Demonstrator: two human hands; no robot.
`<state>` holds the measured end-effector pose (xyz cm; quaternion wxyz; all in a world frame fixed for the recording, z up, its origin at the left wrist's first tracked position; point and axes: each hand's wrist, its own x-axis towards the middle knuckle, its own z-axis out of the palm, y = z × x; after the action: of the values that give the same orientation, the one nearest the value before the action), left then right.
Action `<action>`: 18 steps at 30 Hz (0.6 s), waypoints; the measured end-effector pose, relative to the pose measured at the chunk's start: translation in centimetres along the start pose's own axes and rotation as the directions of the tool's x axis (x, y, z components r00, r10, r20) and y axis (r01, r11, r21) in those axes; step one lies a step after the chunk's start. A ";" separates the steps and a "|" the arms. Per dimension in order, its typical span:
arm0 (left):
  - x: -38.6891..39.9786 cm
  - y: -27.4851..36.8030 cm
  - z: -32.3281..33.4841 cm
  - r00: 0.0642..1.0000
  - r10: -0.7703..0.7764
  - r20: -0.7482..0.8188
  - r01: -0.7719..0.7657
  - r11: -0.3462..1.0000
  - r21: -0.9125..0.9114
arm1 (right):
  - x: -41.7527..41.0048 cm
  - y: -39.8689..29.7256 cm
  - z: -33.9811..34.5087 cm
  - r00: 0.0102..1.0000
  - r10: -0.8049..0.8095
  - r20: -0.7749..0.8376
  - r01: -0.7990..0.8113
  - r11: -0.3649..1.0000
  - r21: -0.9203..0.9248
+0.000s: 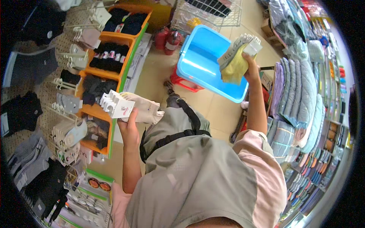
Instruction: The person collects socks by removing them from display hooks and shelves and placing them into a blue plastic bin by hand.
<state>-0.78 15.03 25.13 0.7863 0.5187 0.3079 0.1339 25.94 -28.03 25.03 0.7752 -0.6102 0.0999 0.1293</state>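
My left hand [129, 122] grips a bundle of cream socks [145, 107] whose white cardboard hangers [119, 105] with plastic hooks point toward the shelf on the left. In my right hand [251, 68] is a second bundle, with yellow socks [236, 68] in front and grey socks [231, 55] behind, also on white card hangers [253, 47]. That bundle is held above the right side of a blue plastic bin [199, 68]. The bin's inner walls are visible on its left; the socks hide part of its inside. Beneath the bin shows a red plastic stool [185, 83].
Orange baskets [125, 69] of dark textiles line the left, beside a pegboard [45, 114] with socks on hooks. Red fire extinguishers [172, 42] and a wire basket [228, 21] stand beyond the bin. Folded quilted textiles [296, 88] are stacked at right.
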 end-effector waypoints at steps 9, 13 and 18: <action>4.2 -3.0 8.6 0.933 -0.228 0.277 0.209 0.973 0.097 | -1.6 5.0 -5.4 0.950 0.297 -0.101 -0.268 0.936 0.229; 8.0 -5.8 17.7 0.880 -0.216 0.423 0.084 0.948 0.308 | 1.7 8.6 -9.2 0.897 0.408 -0.171 -0.382 0.909 0.164; 13.9 -13.9 28.7 0.862 -0.177 0.476 -0.142 0.815 0.562 | 6.9 13.6 -14.1 0.865 0.491 -0.105 -0.434 0.836 0.336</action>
<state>26.30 -4.58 15.65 0.6445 0.7462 0.1209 -0.1147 28.11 -38.17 7.08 0.7913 -0.4517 0.3357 0.2388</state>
